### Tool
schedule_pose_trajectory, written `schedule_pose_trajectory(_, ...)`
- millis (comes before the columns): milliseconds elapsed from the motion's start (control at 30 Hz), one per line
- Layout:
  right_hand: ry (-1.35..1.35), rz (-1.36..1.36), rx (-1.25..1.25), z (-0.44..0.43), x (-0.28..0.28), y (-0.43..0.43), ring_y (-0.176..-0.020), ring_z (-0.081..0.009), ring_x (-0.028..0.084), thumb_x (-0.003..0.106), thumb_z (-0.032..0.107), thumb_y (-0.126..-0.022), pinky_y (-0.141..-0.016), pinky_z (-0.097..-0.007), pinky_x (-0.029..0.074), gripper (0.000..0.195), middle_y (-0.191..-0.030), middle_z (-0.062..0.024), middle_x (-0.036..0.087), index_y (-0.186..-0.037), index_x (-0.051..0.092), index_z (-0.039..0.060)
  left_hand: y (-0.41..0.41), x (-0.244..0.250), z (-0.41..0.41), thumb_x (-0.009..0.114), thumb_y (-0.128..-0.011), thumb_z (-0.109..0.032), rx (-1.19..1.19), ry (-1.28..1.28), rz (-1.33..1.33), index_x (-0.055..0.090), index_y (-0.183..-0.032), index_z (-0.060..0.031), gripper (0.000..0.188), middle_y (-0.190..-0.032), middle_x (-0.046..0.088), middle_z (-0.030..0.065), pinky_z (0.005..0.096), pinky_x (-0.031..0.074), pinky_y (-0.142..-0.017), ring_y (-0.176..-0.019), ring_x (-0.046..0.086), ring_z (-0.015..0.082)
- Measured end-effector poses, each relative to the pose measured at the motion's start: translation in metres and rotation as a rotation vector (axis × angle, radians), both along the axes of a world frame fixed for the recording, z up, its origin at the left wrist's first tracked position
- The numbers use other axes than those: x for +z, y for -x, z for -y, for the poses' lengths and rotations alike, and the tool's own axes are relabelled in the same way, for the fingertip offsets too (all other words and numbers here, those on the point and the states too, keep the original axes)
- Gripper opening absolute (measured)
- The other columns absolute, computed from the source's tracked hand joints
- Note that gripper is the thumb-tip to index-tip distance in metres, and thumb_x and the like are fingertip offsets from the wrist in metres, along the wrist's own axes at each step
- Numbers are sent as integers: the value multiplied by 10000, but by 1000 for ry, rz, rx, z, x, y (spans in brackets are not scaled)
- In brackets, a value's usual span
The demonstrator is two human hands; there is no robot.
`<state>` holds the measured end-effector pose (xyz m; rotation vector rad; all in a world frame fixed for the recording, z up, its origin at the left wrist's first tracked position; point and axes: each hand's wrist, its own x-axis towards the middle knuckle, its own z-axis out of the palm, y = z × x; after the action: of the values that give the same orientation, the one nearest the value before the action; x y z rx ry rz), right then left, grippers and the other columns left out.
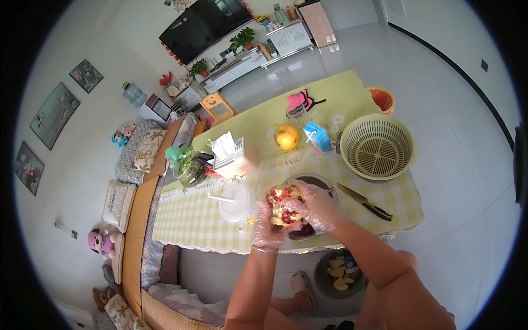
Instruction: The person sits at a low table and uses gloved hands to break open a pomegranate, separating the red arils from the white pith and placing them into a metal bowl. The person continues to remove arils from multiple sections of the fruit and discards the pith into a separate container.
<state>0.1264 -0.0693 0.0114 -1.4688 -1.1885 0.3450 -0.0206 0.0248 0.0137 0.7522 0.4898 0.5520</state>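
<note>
An opened pomegranate piece (284,204) with red seeds and pale membrane is held between my two hands. My left hand (266,227), in a clear plastic glove, grips its left side and underside. Gloved the same way, my right hand (317,206) holds the right side, its fingers against the seeds. Directly beneath is a round metal bowl (332,181) with dark red contents, partly hidden by my hands. A knife (363,201) with a dark handle lies on the table to the right of the bowl.
On the checked tablecloth (185,222) stand a lidded pitcher (237,202), tissue box (237,159), glass vase (193,173), yellow fruit (287,137), blue drink carton (317,138), glass (299,115) and colander (377,148). Below the front edge, a waste bin (338,284) holds peels.
</note>
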Motion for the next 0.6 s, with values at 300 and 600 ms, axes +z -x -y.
schedule_pose_trajectory(300,-65,-438,51,-14,-14,4,-870,-316,657,630,367,-972,-838,-377,500,419,-957,-198,677,-1154,622,-11,-20,0,-2,486,-1021,-493,221,91,-103,544,-1323,-70,523,-1222,653,109,467,621,-829,-1048,682,273)
schedule_pose_trajectory(600,-57,-1004,-18,-37,-41,9,-706,-72,585,561,382,-1028,-659,-284,510,359,-835,7,669,-958,679,51,-28,-13,3,619,-993,-353,391,-166,-234,570,-1276,-72,402,-1198,662,99,449,569,-900,-1053,661,261)
